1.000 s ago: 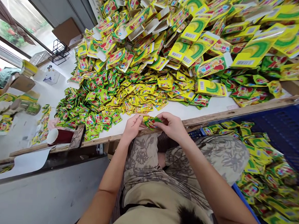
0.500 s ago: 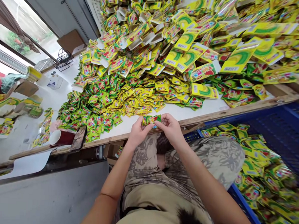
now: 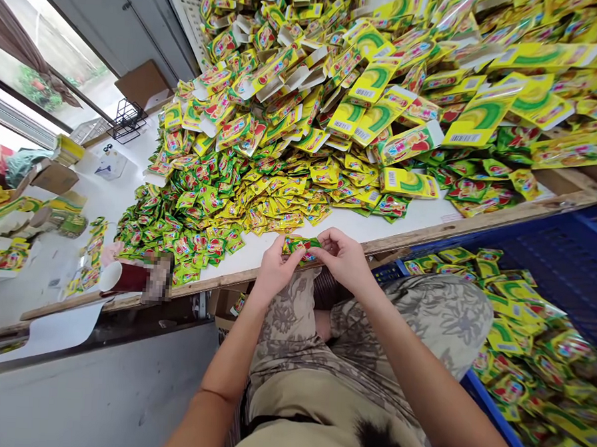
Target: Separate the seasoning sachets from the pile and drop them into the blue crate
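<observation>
Both my hands meet at the near edge of the white table (image 3: 419,216). My left hand (image 3: 275,270) and my right hand (image 3: 344,258) are closed on a small stack of green and yellow sachets (image 3: 301,246), held between their fingertips. Just beyond them lies a wide heap of loose sachets (image 3: 214,199). Behind that heap rises a pile of flat yellow-green cartons (image 3: 376,87), some partly folded open.
A blue crate (image 3: 567,244) holding more sachets stands at my right, past my knee. A red cup (image 3: 125,278) lies on the table edge at left beside a blurred dark object. Cardboard boxes and a black wire basket (image 3: 126,118) sit far left.
The sachets in my hands were turned up to face me half a second ago and are now tipped flatter again. The view shifted slightly; my hands stay at the table edge.
</observation>
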Demonstrator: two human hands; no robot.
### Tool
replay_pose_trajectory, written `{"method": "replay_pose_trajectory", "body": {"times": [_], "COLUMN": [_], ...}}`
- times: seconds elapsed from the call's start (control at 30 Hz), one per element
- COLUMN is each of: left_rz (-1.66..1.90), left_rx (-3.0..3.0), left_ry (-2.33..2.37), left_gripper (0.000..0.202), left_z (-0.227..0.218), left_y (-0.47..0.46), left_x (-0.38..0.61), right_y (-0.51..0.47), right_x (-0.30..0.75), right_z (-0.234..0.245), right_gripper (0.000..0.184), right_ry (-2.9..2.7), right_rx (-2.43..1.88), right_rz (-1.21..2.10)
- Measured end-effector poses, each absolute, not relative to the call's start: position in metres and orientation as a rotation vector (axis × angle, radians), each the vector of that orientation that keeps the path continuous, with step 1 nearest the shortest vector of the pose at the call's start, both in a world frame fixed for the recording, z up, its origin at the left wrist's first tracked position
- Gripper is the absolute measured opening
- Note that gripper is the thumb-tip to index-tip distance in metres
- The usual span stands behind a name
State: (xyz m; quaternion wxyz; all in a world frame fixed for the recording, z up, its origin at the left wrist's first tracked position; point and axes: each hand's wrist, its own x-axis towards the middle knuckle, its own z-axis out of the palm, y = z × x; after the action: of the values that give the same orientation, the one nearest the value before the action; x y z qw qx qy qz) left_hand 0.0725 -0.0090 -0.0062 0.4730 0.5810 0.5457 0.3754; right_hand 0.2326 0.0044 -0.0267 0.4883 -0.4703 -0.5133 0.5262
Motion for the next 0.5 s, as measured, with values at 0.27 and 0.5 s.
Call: {"method": "replay_pose_trajectory", "body": {"times": [0.27,0.5], "left_rz": [0.639,0.591], "left_rx": [1.750,1.793], "left_ry": [1.412,1.413], "left_gripper": [0.024,0.016], "left_z": [0.003,0.007], "left_y": [-0.005,-0.001], "left_x": [0.069,0.067], "right_y": [0.014,0.014], "right_x": [0.236,0.230], "right_z": [-0.011,-0.028], "right_gripper": [0.006,0.022], "right_ry": [-1.675,-1.466], "right_rx": [-1.219,-1.297], "right_rz": [1.066,1.172]}}
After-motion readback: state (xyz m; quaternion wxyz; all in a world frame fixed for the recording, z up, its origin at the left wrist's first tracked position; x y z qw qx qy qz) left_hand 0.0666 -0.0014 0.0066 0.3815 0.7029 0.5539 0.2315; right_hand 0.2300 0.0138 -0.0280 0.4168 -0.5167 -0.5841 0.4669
